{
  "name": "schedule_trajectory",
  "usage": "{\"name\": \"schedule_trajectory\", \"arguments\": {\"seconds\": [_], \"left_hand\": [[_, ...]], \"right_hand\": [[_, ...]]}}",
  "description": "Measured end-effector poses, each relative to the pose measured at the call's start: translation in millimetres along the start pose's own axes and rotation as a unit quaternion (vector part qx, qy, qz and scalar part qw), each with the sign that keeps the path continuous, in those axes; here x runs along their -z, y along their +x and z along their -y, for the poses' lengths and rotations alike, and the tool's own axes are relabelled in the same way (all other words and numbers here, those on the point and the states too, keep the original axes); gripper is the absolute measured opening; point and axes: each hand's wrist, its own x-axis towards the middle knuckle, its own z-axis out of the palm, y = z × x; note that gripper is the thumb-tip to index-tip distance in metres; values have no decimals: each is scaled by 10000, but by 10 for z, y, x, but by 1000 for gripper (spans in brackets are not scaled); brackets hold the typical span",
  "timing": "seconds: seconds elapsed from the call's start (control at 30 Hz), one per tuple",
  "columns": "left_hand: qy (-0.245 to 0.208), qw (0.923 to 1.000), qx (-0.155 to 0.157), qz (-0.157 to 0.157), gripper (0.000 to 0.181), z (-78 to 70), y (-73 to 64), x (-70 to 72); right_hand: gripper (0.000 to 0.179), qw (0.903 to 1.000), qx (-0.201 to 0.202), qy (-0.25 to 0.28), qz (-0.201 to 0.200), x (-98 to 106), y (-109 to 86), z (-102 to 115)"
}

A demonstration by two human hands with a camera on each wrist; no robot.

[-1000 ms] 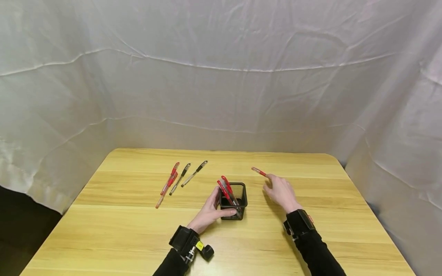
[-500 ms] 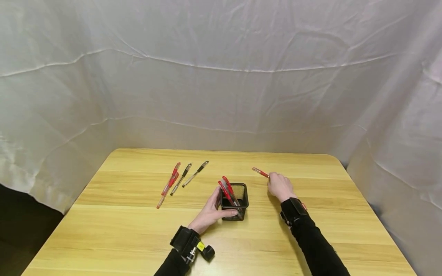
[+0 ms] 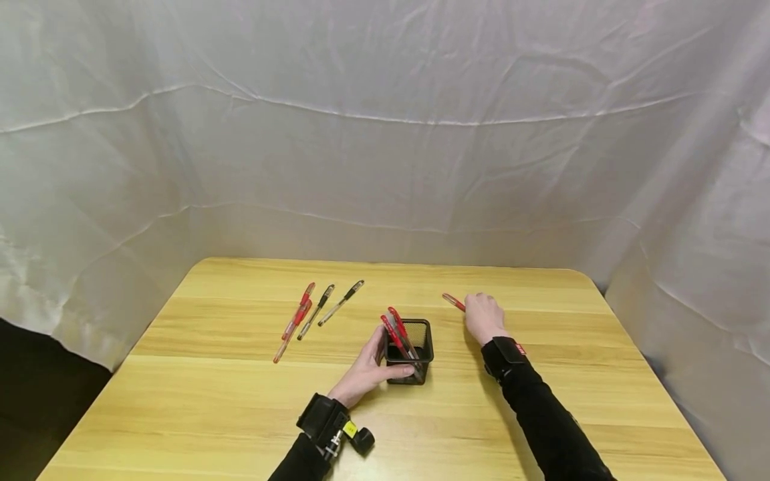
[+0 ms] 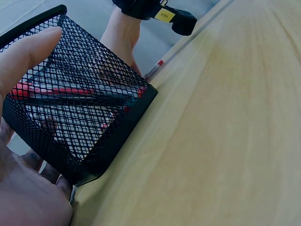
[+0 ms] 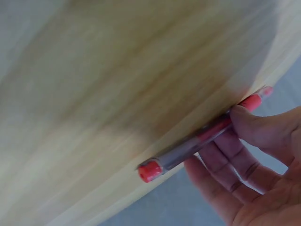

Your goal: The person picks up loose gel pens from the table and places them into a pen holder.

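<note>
My left hand (image 3: pixel 363 369) holds a black mesh pen holder (image 3: pixel 420 373) near the middle of the table, thumb across its front and fingers at its far left side. Red-capped pens (image 3: pixel 394 332) lean inside it, as the left wrist view also shows through the mesh (image 4: pixel 89 117). To the right of the holder, my right hand (image 3: pixel 484 318) pinches a red pen (image 3: pixel 454 301) low over the wood. In the right wrist view the thumb lies on one side of this pen (image 5: pixel 181 149), the fingers on the other; whether it still touches the table I cannot tell.
Left of the holder lie two red pens (image 3: pixel 293 327), one overlapping the other, and two black pens (image 3: pixel 315 312) (image 3: pixel 340 303). The wooden table (image 3: pixel 198 401) ends at a pale grey curtain (image 3: pixel 385 187) behind and at the sides.
My right hand has come slightly left and farther along the red pen, its fingers drawing together on it. The left hand and the pen holder have stayed put.
</note>
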Motion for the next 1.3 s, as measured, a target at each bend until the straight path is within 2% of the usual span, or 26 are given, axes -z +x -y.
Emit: {"name": "schedule_trajectory", "arguments": {"seconds": [0.23, 0.47, 0.77, 0.97, 1.1, 1.3], "left_hand": [[-6, 9999, -147, 39, 119, -3, -1, -8], [19, 10000, -41, 16, 120, 7, -1, -3], [-48, 9998, -179, 67, 118, 9, 5, -10], [-57, 9999, -117, 42, 119, 9, -2, -5], [-58, 9999, -72, 41, 120, 5, -7, -5], [-45, 9999, -147, 53, 118, 0, -5, -8]], "right_hand": [[14, 9987, 139, -388, -299, 0, -88, 36], [18, 9949, 435, -698, -583, -28, -198, 42], [13, 9942, 535, -504, -784, -2, -314, -12], [8, 9959, 497, -423, -627, 18, -366, -14], [6, 9975, 452, -220, -495, 37, -388, -13], [4, 9971, 420, 221, -593, 66, -427, -33]]}}
